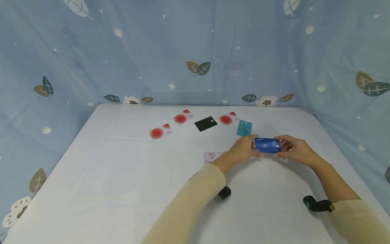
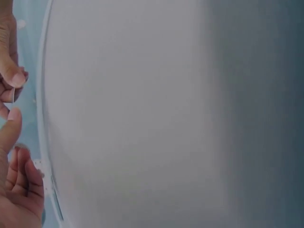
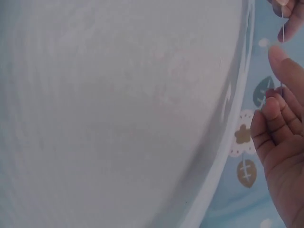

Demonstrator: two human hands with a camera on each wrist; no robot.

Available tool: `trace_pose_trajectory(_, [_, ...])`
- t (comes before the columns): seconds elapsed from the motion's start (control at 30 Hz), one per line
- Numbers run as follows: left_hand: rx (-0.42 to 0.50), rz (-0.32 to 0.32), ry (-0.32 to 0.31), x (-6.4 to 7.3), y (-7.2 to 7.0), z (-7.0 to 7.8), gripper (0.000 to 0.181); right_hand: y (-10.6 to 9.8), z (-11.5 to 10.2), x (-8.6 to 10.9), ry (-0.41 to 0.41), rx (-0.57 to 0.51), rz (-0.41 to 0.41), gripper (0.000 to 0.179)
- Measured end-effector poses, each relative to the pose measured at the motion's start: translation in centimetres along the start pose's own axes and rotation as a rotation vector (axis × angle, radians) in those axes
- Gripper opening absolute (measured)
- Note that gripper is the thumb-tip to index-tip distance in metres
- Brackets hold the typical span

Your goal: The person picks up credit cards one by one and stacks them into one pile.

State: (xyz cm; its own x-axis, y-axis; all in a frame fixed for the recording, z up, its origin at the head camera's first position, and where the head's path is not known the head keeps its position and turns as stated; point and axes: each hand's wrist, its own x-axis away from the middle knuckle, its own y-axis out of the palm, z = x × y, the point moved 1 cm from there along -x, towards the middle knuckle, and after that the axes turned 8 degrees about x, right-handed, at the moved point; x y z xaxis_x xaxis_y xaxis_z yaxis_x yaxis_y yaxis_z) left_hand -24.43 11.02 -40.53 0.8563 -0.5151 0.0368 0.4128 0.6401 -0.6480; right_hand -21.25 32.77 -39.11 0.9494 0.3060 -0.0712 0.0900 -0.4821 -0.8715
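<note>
A dark blue card (image 1: pixel 265 145) marked VIP is held up over the right part of the white table, its lettering upside down. My left hand (image 1: pixel 245 147) pinches its left end, and my right hand (image 1: pixel 295 148) pinches the opposite end. In the left wrist view my left hand (image 2: pixel 18 183) shows at the lower left edge. The right wrist view has my right hand (image 3: pixel 282 142) along its right side, with the card seen edge-on as a thin line. A teal card (image 1: pixel 244 127) lies just beyond the left hand.
Across the back of the table (image 1: pixel 122 183) lie a black card (image 1: pixel 206 124) and white-and-red cards (image 1: pixel 156 133), (image 1: pixel 180 118), (image 1: pixel 226 119). A pink patterned card (image 1: pixel 211 157) is partly covered by the left forearm. A patterned blue cloth (image 1: pixel 170 44) hangs behind.
</note>
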Motion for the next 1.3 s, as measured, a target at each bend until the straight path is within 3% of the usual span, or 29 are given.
trace_pose_trajectory(0.33, [0.044,-0.044,0.026,2.3,-2.7,-0.6,0.07,0.5,-2.4,-0.2,-0.023,-0.019,0.002,0.058])
trace_pose_trajectory(0.83, [0.104,-0.105,0.095,4.2,-6.0,-1.4,0.069,1.1,-5.2,-0.6,-0.081,-0.004,0.049,0.057])
trace_pose_trajectory(1.3, [0.108,-0.073,0.086,7.1,-9.1,-2.3,0.071,1.8,-8.6,-1.6,-0.097,-0.062,0.024,0.057])
